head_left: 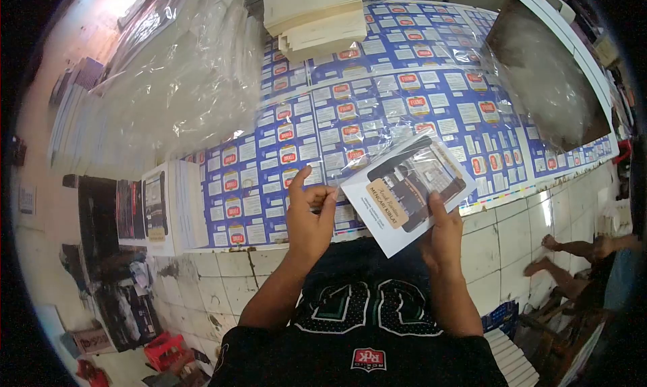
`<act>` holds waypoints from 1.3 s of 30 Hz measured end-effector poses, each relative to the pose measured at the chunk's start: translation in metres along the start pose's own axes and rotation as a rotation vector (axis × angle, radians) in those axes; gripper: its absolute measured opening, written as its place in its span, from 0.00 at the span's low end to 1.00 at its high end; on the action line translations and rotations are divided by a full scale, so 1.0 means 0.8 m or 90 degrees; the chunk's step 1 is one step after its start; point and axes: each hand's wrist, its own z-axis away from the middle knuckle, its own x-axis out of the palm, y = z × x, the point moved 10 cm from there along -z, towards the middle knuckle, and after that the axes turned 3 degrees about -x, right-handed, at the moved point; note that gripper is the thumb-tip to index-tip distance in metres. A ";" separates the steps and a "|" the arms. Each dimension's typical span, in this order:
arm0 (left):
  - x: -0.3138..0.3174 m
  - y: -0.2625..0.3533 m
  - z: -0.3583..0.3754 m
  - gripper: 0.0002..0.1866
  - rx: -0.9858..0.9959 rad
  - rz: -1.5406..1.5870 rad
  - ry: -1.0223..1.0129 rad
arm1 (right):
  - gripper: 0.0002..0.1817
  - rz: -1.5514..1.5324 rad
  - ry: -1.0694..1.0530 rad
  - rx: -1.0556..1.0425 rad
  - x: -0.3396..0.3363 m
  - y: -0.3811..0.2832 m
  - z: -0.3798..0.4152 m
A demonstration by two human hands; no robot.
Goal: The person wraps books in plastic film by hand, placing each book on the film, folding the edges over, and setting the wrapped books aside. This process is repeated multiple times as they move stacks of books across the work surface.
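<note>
A white book with a dark photo and a tan label on its cover is tilted over the table's front edge. My right hand grips its lower right side, thumb on the cover. Just left of the book is my left hand, its index finger raised and its thumb and other fingers pinched near the book's left corner; whatever lies between the fingertips is too small to make out. Beneath both lies a table covered with blue printed sheets. A clear plastic sleeve seems to lie behind the book.
Clear plastic bags are heaped at the back left. Cream paper blocks stand at the back. A stack of books sits at the left edge, a plastic-covered pile at the right. Another person's legs show at far right.
</note>
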 end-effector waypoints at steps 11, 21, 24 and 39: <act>0.007 0.025 0.039 0.27 0.203 -0.001 -0.117 | 0.24 -0.050 -0.001 0.046 0.033 0.007 0.015; -0.009 0.003 0.039 0.55 0.065 -0.505 -0.143 | 0.59 0.709 -0.417 -0.348 0.083 -0.116 -0.031; -0.005 0.004 0.031 0.57 0.050 -0.503 -0.135 | 0.57 1.002 -0.526 -0.448 0.116 -0.069 -0.020; -0.075 0.001 0.034 0.30 0.109 -0.557 0.066 | 0.54 0.775 -0.327 0.171 0.056 -0.043 -0.009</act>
